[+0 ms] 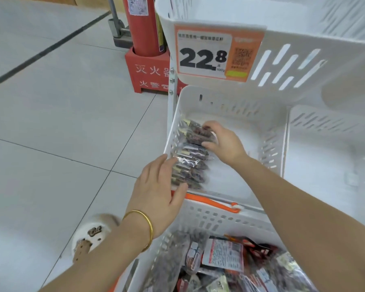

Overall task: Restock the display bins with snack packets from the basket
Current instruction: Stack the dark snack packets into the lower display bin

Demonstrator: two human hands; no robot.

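Restock of lower bin (230,98) under way

Pinching the far packet (198,134) with right hand (223,142): thumb below, fingers curling over its top edge, grip narrow and holding that packet. Holding it on edge at the far end of the row (188,165) lining the bin's left wall, dark contents showing through clear film.

Touching the near packets of that row with left hand (156,194): fingers lying straight across their tops, thumb reaching toward the bin's near rim, grip wide and holding nothing. Wearing a gold bangle (144,226) on the left wrist.

Working over the basket (209,218) just in front of the lower bin: white, slotted, orange handle (215,204) lying along its far rim, loose packets (221,258) heaped inside, some dark, some printed red and white.

Facing an upper bin (335,45) hanging over the lower one, price tag (215,53) reading 22.8 clipped to its front. Noting a side bin (325,123) just beside the lower bin on the right. Taking in, beyond the left wall, a red extinguisher (143,24) standing in a red stand (148,70) on the grey tiled floor (61,112), and nearer, below the left forearm, a blurred white and brown rounded thing (93,232), too smeared for naming.
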